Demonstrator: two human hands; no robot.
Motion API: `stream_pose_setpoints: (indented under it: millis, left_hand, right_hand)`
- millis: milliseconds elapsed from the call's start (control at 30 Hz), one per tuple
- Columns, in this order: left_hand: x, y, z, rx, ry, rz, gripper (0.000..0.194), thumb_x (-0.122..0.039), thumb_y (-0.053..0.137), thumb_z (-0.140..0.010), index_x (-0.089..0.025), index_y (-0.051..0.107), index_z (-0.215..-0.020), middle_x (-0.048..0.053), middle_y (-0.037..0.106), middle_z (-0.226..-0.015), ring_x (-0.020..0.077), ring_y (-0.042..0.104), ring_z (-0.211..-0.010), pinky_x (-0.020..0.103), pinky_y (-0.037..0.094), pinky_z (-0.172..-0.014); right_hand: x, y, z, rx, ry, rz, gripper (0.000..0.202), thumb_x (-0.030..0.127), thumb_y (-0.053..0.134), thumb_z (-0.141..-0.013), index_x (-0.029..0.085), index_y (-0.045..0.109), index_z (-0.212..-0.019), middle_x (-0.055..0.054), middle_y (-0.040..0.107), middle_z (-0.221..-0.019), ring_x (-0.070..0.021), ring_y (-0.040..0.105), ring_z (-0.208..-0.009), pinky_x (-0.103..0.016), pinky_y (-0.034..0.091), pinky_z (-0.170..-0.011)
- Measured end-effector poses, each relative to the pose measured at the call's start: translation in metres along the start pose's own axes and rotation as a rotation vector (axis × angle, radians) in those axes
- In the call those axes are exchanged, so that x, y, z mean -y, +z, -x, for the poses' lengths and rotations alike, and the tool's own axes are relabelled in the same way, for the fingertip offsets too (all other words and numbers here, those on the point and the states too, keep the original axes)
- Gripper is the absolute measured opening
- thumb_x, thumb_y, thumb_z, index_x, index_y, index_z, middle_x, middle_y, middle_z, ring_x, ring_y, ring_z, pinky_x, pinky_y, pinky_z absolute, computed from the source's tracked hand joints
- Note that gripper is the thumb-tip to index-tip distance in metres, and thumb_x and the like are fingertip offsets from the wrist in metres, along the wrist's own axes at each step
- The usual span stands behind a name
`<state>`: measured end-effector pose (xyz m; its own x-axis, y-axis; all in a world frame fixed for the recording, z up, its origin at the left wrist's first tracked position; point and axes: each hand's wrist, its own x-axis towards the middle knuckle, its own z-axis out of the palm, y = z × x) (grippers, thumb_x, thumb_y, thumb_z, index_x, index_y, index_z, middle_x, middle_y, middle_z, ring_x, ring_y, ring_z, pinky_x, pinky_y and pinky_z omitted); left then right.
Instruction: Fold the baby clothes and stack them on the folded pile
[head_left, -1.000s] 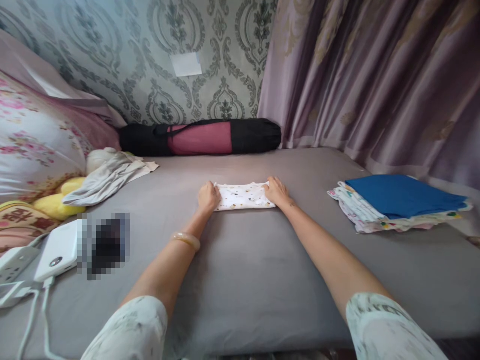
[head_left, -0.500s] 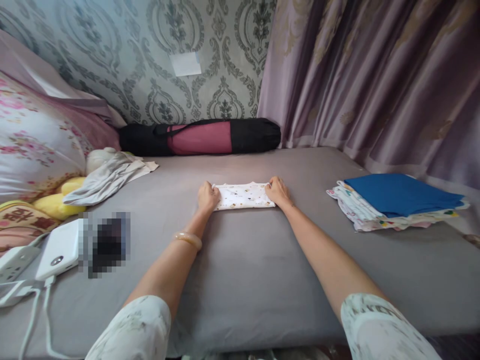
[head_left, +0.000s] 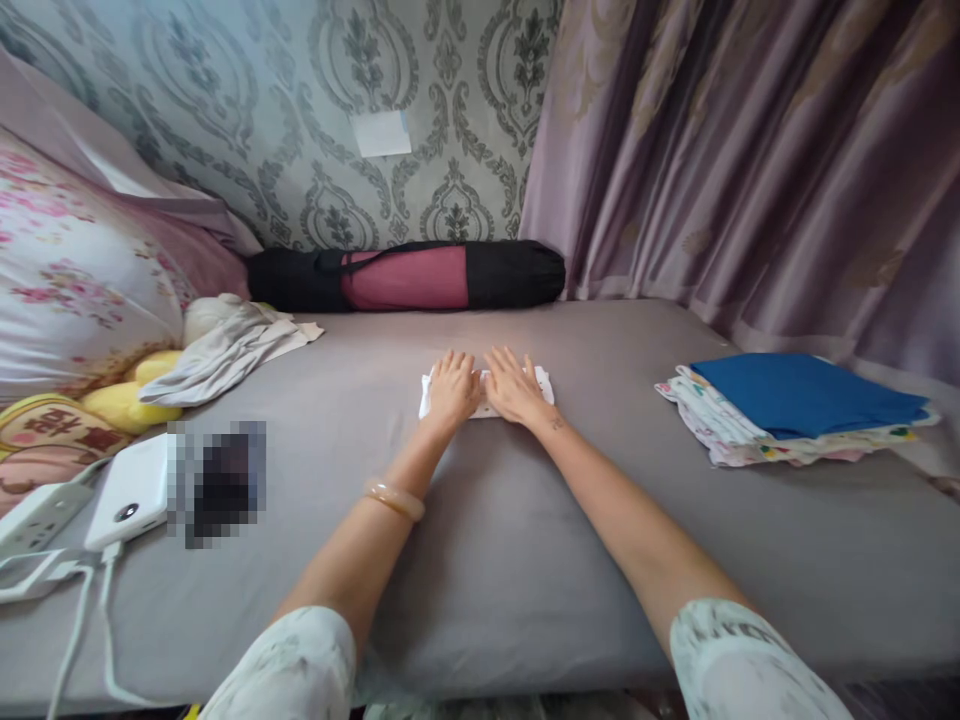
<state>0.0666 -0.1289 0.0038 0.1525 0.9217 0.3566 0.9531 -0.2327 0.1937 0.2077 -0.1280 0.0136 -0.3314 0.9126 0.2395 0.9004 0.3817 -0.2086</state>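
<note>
A small folded white garment (head_left: 484,410) with a tiny print lies on the grey bed sheet (head_left: 510,560). My left hand (head_left: 453,388) rests flat on its left half, fingers stretched out and pointing away from me. On its right half lies my right hand (head_left: 516,386), also flat with the fingers spread. The two thumbs nearly meet over the middle of the cloth. Most of the garment is hidden under my hands; only its side ends and a strip of the near edge show.
At right sits a stack of folded clothes (head_left: 720,425), a blue one (head_left: 806,395) on top. A long black-and-pink bag (head_left: 405,278) lies along the wall. On the left are a crumpled grey cloth (head_left: 232,350), plush toys (head_left: 64,425), a white power bank (head_left: 129,490) and a power strip (head_left: 41,515).
Both hands have let go of the garment's two ends and moved inward. They now lie open and flat on top of it. The view has shifted slightly.
</note>
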Motion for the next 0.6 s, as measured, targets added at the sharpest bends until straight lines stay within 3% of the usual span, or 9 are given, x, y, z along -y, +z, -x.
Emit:
stream_pose_setpoints:
  millis: [100, 233, 600]
  left_hand:
    - [-0.006, 0.005, 0.008, 0.131, -0.031, -0.072, 0.048, -0.033, 0.026, -0.099, -0.014, 0.047, -0.138, 0.012, 0.045, -0.146, 0.0291, 0.030, -0.141, 0.047, 0.018, -0.116]
    - [-0.005, 0.006, 0.018, 0.261, -0.093, -0.116, 0.055, -0.041, 0.022, -0.099, -0.017, 0.040, -0.145, 0.013, 0.038, -0.151, 0.0315, 0.028, -0.142, 0.049, 0.014, -0.117]
    - [-0.003, 0.011, 0.018, 0.244, -0.138, -0.075, 0.054, -0.041, 0.026, -0.098, -0.019, 0.042, -0.144, 0.013, 0.038, -0.152, 0.0338, 0.028, -0.142, 0.054, 0.015, -0.115]
  right_hand:
    - [0.006, 0.015, 0.005, 0.107, -0.020, 0.000, 0.054, 0.028, 0.024, -0.097, 0.018, 0.035, -0.148, -0.006, 0.029, -0.156, -0.0264, 0.019, -0.145, -0.055, 0.009, -0.116]
    - [0.002, 0.027, 0.011, 0.153, 0.022, 0.011, 0.054, 0.031, 0.025, -0.097, 0.027, 0.033, -0.149, -0.003, 0.030, -0.156, -0.0299, 0.020, -0.144, -0.061, 0.011, -0.113]
    - [0.002, 0.025, 0.011, 0.164, 0.027, 0.018, 0.053, 0.033, 0.024, -0.097, 0.029, 0.035, -0.149, -0.002, 0.032, -0.155, -0.0315, 0.020, -0.143, -0.061, 0.013, -0.112]
